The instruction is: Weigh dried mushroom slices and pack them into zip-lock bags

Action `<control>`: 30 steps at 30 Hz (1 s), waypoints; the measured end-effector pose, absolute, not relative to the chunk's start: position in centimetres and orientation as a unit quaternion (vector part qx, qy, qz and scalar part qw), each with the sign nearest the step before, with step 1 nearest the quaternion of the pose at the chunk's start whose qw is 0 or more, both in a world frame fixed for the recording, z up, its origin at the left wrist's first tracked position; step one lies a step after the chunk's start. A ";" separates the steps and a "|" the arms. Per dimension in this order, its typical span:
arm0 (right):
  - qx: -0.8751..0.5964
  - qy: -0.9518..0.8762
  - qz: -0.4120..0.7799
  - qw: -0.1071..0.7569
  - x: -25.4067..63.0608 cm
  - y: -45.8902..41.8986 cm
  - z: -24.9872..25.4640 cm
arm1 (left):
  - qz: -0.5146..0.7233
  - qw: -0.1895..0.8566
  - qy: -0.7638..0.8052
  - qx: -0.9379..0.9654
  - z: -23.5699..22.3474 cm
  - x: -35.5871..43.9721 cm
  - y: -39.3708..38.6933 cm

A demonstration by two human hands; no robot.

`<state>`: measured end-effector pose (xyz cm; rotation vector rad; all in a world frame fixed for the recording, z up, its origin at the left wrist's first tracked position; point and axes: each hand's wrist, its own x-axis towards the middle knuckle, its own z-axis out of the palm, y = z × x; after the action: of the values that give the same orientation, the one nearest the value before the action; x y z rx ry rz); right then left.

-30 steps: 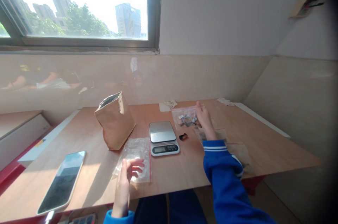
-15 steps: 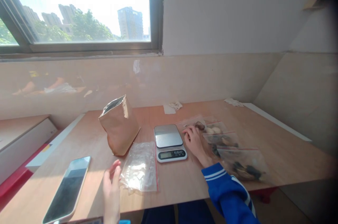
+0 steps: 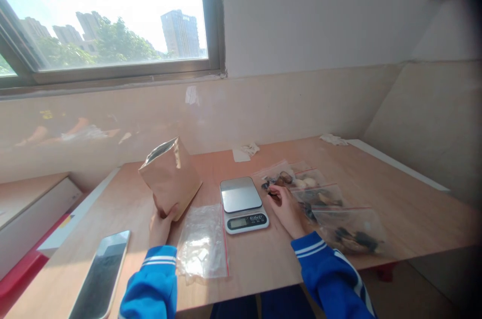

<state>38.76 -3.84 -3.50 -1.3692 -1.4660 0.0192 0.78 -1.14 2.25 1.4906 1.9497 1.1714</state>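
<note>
My left hand is closed around the lower front of the brown paper bag, which stands open-topped left of the white kitchen scale. To the right of the scale, my right hand has its fingertips pinched together at a small dark piece, only partly visible. Just beyond those fingertips lies a clear zip bag with dark, curled pieces in it. Flat, clear zip bags lie between the paper bag and the scale's front. The scale's steel plate carries nothing.
Several filled zip bags lie at right, among them one with pale round pieces and one with dark and brown pieces. A phone rests at front left. Crumpled tissue lies near the back wall.
My left hand has moved from beside the clear bags to the paper bag and taken hold of it. My right hand has come down from the far zip bag to the small dark piece beside the scale.
</note>
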 end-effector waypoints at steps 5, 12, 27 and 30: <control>-0.538 -0.617 0.057 0.571 36.7 -3.2 -1.6 | 0.367 0.177 0.713 0.570 -0.2 -0.5 -0.2; -0.521 -0.662 0.118 0.525 30.8 -2.0 1.8 | 0.378 0.184 0.685 0.596 0.2 -0.3 -0.5; -0.455 -0.712 0.056 0.532 22.2 -12.4 8.0 | 0.398 0.239 0.637 0.616 1.5 1.0 -2.1; -0.464 -0.741 0.079 0.479 23.0 -12.7 9.0 | 0.404 0.253 0.626 0.618 0.8 0.6 -1.7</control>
<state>23.04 -12.73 8.98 -1.1333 -1.8073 0.1916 0.63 -1.67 0.75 1.6791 1.7022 1.0977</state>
